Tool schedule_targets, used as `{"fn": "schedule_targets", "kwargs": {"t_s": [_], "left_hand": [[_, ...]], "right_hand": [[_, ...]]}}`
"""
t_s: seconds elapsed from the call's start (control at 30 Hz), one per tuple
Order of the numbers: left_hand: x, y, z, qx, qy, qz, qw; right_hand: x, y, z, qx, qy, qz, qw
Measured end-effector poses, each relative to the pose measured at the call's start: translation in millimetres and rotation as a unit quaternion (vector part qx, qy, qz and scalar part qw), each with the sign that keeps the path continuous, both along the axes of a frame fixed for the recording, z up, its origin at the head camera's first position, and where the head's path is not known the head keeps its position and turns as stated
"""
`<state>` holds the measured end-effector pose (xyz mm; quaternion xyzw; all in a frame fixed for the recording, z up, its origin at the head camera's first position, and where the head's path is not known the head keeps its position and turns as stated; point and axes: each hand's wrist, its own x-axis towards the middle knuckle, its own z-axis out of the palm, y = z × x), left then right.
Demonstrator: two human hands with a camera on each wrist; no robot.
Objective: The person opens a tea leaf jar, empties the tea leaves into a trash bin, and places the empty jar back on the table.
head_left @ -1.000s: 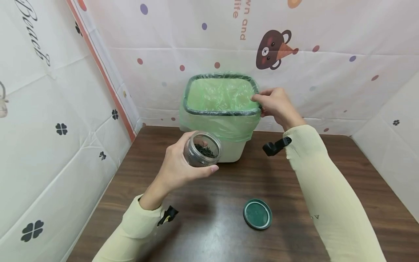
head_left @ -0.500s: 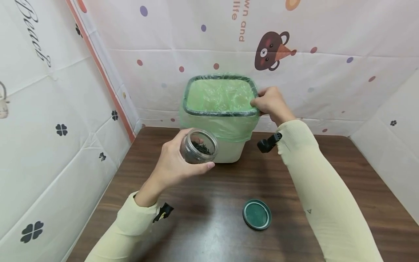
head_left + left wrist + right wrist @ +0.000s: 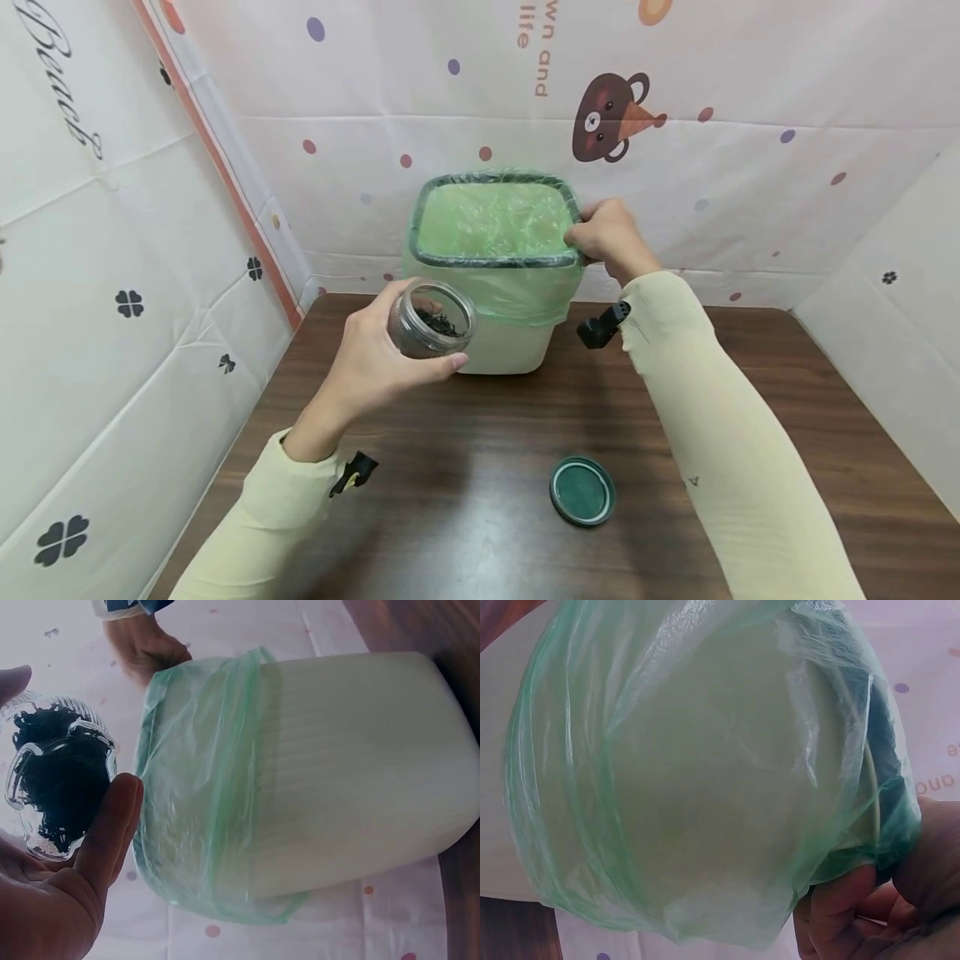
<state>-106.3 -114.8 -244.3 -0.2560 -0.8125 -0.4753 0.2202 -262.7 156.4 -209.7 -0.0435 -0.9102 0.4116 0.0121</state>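
A: OK, left to right, what have we got?
B: We've got the left hand (image 3: 375, 346) curled round a clear jar (image 3: 409, 335), thumb along one side, fingers round the other. The jar's tilted, up off the table (image 3: 480, 433), near the front left of the bin (image 3: 510, 350).
A: What's in it?
B: Head view only gives us some dark shreds (image 3: 441, 324) through the open mouth. Left wrist view shows us a big dark clump through the glass.
A: Next along?
B: Pale bin, green liner (image 3: 498, 292) folded over its dark rim (image 3: 491, 261). Then a green lid (image 3: 582, 492) flat on the table, nearer us.
A: And the right hand (image 3: 609, 240)?
B: Pinching the rim's right edge, liner and all. Its lower fingers mostly hide from the head view, but the right wrist view shows us them bent under the edge.
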Motion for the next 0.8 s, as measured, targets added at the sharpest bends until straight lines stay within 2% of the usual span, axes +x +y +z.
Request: {"fn": "schedule_targets", "kwargs": {"t_s": [0.13,0.27,0.57,0.8], "left_hand": [[1.7,-1.4,6.4,-0.01,-0.01,0.009,0.9999],[-0.2,-3.6,8.5,-0.017,-0.004,0.018,0.9997],[-25.3,-14.3,-11.8,-0.029,0.004,0.033,0.999],[-32.9,-15.6,-11.7,-0.034,0.013,0.038,0.9986]], "right_hand": [[-0.2,-1.5,-2.0,0.005,0.003,0.001,1.0],[0.8,-2.3,-3.0,0.003,0.006,0.0,1.0],[2.2,-2.0,-0.5,0.004,0.004,-0.003,1.0],[2.3,-0.9,1.2,0.005,0.002,-0.009,1.0]]}}
